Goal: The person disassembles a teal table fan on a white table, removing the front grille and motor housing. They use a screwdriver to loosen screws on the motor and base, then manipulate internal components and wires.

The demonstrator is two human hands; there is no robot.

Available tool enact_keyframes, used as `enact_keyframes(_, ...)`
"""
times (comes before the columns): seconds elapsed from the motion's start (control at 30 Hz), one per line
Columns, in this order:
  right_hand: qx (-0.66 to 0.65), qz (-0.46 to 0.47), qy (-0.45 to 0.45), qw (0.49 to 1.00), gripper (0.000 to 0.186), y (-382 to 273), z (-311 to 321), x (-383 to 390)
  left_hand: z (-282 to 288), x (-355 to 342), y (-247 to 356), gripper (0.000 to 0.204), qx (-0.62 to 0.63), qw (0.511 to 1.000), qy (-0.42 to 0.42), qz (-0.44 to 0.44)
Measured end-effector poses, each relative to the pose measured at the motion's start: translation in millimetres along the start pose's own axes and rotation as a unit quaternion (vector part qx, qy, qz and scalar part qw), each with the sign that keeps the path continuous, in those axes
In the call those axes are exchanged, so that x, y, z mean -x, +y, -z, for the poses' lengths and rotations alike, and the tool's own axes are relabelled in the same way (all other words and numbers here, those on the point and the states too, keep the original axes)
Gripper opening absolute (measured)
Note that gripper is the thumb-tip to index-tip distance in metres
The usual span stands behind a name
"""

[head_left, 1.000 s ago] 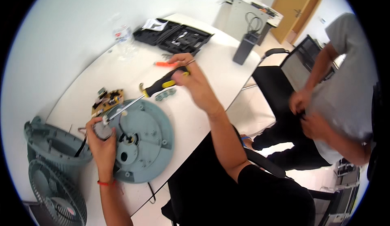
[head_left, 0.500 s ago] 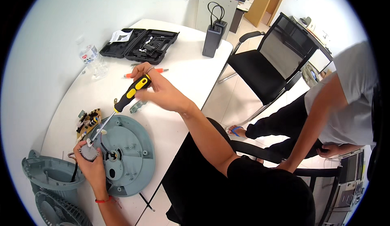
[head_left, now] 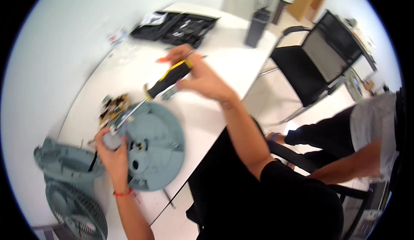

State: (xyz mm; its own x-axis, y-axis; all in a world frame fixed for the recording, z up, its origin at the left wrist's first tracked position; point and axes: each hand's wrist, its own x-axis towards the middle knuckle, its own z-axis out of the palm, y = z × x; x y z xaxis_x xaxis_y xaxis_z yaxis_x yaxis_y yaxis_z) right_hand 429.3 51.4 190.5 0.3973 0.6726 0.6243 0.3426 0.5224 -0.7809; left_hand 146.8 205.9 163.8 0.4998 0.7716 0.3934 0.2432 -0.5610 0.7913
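My right hand (head_left: 196,74) is closed round the black and yellow handle of a screwdriver (head_left: 168,79). Its shaft slants down to the left, and the tip meets the edge of a small round grey motor (head_left: 112,140). That motor is pinched between the thumb and fingers of my left hand (head_left: 113,156), which has a red cord at the wrist. Beneath and to the right of the left hand lies a large round grey-green plastic base (head_left: 161,149), with posts and a central opening. A circuit board with parts (head_left: 113,108) sits beside the base. Motion blurs the picture.
Grey-green fan housing parts (head_left: 71,162) stand at the left. A black tool case (head_left: 177,28), a clear bottle (head_left: 123,45) and a dark grey box with a cable loop (head_left: 258,27) are on the white table (head_left: 211,123). A person (head_left: 366,132) stands at right near a black chair (head_left: 297,67).
The whole view has shifted, so the table and both hands appear farther right and somewhat higher. The screwdriver tip stays at the motor. The other person's arm has also moved.
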Motion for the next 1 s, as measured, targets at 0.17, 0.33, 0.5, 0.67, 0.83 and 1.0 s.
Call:
enact_keyframes(0.17, -0.068, -0.153, 0.055, 0.984, 0.020, -23.5, 1.8, 2.8, -6.5, -6.1, 9.3, 0.044, -0.040, 0.999, -0.004, -0.025)
enact_keyframes(0.33, -0.048, -0.168, 0.056, 0.983, 0.029, -17.5, -4.8, -0.7, -1.3, -2.3, 17.8, 0.045, -0.016, 1.000, 0.000, 0.007)
enact_keyframes(0.5, -0.053, -0.102, 0.088, 0.989, 0.029, -10.9, -9.1, 1.5, -3.1, -1.7, 16.7, 0.045, -0.012, 1.000, -0.006, 0.009)
enact_keyframes(0.67, -0.063, -0.164, 0.016, 0.984, 0.028, -17.4, 1.5, -0.2, -1.7, -1.6, 14.1, 0.045, 0.000, 0.999, -0.010, 0.031)
enact_keyframes(0.83, -0.081, -0.087, 0.110, 0.987, 0.024, -10.9, -16.3, -1.9, -5.9, -2.9, 16.5, 0.044, -0.011, 1.000, 0.005, 0.004)
enact_keyframes(1.0, -0.050, -0.204, 0.059, 0.976, 0.021, -25.9, -6.9, -1.5, -3.8, -3.1, 13.0, 0.043, -0.013, 1.000, 0.000, 0.004)
